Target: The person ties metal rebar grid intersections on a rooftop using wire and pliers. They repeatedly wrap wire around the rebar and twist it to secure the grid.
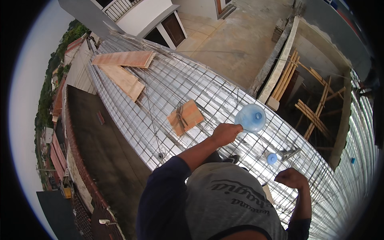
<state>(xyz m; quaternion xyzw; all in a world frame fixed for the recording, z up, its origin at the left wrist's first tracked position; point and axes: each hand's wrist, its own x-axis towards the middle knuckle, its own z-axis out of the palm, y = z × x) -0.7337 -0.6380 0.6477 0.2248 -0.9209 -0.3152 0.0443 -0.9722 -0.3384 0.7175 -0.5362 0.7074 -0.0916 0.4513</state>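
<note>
My left hand is closed with what looks like a thin wire between thumb and finger, beside a large translucent blue water jug. Lower right, my right hand has curled fingers over the steel rebar mesh; whether it holds anything is unclear. Between the hands, nearer the right one, is a small round blue plastic object. Dark-handled pincers lie on a square plywood piece to the left. The mesh lies over corrugated metal sheeting.
Two long plywood boards lie farther along the mesh. Past the deck's right edge is an open pit-like space with bamboo poles and a concrete wall. A lower dark roof drops away at left. A person's arm shows at far right.
</note>
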